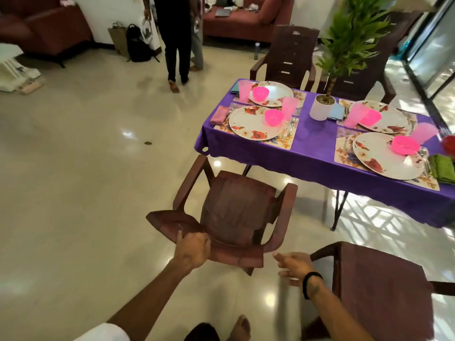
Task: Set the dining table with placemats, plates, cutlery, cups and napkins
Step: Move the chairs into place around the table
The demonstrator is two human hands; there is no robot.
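Bare foot [242, 326] at six o'clock, and just above it the left hand [192, 249] grips the back edge of the tilted chair [236, 212], fingers curled over the rim. The right hand [294, 265], at five o'clock, hangs just beside the chair's arm, fingers loosely spread, holding nothing. Best, it seems, to bring that free hand onto the rim too, level the chair and slide it squarely toward the table [315, 148] at two o'clock. There four places look laid: plates [253, 123], pink cups [290, 108], mats, napkins. A second chair [384, 289] stands at four o'clock.
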